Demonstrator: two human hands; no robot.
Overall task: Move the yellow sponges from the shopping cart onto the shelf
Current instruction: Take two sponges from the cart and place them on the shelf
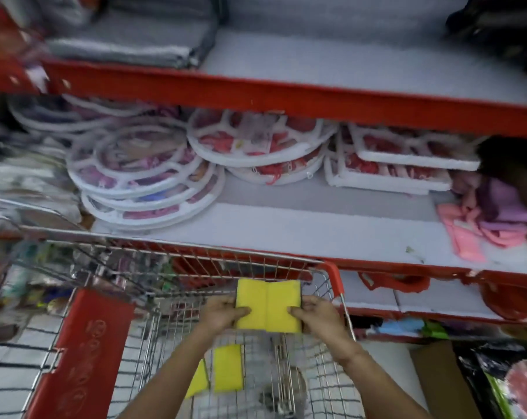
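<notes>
A store aisle, with red-edged shelves running across in front of the person. The middle shelf (316,228) has a pale grey surface, mostly bare along its front strip. Stacks of round white trays (153,182) and square white trays (389,167) with red and pink goods sit toward its back, and a heap of pink and purple cloths (486,225) lies at the right end. The upper shelf (332,68) carries folded grey cloths (129,46) at the left. A wire shopping cart (177,267) with red trim stands just before the shelves, over a white tiled floor (11,370).

The left hand (223,314) and the right hand (316,316) grip two yellow sponges (268,306) pressed side by side, one hand clamped on each outer edge, held above the cart's far end and below the middle shelf's front edge. Two more sponges (226,368) lie in the cart's basket, one upright-looking, the other tilted beside it.
</notes>
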